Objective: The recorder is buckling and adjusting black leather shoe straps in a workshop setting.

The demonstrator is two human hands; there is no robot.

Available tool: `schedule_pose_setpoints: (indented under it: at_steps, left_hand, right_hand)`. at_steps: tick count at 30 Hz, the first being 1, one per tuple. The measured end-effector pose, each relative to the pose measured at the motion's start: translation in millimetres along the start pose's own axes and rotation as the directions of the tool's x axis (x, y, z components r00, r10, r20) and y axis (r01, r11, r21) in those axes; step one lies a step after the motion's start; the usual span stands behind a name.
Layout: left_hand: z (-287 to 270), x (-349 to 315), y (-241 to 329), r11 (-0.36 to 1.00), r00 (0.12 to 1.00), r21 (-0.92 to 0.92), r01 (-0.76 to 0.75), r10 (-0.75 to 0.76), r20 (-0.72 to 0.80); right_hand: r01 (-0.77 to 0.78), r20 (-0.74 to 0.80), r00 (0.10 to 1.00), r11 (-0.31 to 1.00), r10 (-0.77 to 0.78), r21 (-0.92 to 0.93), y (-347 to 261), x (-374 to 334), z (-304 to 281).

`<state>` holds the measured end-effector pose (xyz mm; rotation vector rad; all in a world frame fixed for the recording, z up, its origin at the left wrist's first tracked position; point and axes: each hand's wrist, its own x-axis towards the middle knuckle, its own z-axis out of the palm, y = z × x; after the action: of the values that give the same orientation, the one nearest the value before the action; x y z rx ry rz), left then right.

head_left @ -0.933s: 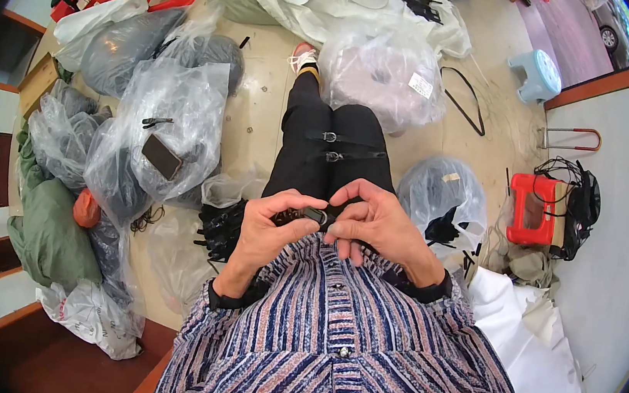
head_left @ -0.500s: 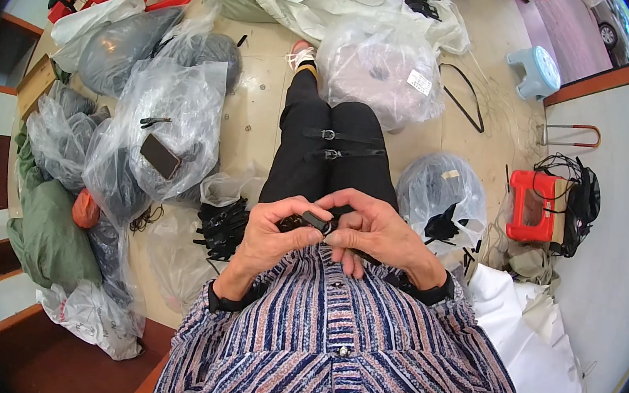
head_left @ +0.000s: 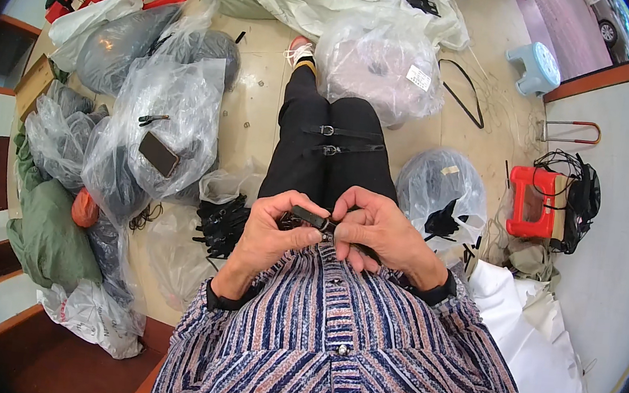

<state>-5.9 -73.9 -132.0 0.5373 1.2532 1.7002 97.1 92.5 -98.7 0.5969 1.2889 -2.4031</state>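
Close to my striped jacket, my left hand (head_left: 277, 227) pinches a short black strap (head_left: 308, 215) between thumb and forefinger. My right hand (head_left: 373, 230) is closed at the strap's other end, thumb and fingertips together; a small shiny part, perhaps a buckle, shows between the hands. Much of the strap is hidden by my fingers. Across my black-trousered thighs lie two black buckle straps (head_left: 343, 150) with silver buckles, roughly side by side. Left of my lap, a bundle of black straps (head_left: 220, 224) sits in a clear plastic bag.
At left, a phone (head_left: 159, 154) and a small black strap piece (head_left: 154, 120) lie on plastic bags. Ahead is a large wrapped bundle (head_left: 379, 72); at right, a clear bag (head_left: 441, 195) with black straps, a red stool (head_left: 527, 201) and white sheeting (head_left: 520, 336).
My right hand has shifted slightly right, its fingers curling tighter. More of the black strap shows at my left thumb and forefinger.
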Motion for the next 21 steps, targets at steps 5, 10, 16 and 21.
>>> schedule_pose_setpoints:
  at_steps: [5,10,16,21]
  left_hand:
    - [-1.6,-3.3,0.0,0.967,0.983,-0.178,0.181,-0.185,-0.005]
    - [2.1,-8.1,8.0,0.936,0.963,-0.231,0.267,-0.269,0.024]
    - [6.6,-17.7,1.9,0.983,0.984,0.055,0.174,-0.172,-0.037]
    - [13.6,-26.6,3.8,0.950,0.956,-0.104,0.294,-0.295,0.009]
  right_hand:
    - [-0.023,0.035,0.999,0.978,0.031,-0.206,1.2,-5.2,2.8]
    - [-0.028,0.012,0.999,0.955,0.033,-0.294,3.7,-9.9,5.9]
    - [-0.049,-0.007,0.999,0.954,0.050,-0.294,10.2,-17.4,10.2]
    - [-0.082,-0.008,0.996,0.948,0.084,-0.307,18.4,-22.0,9.9]
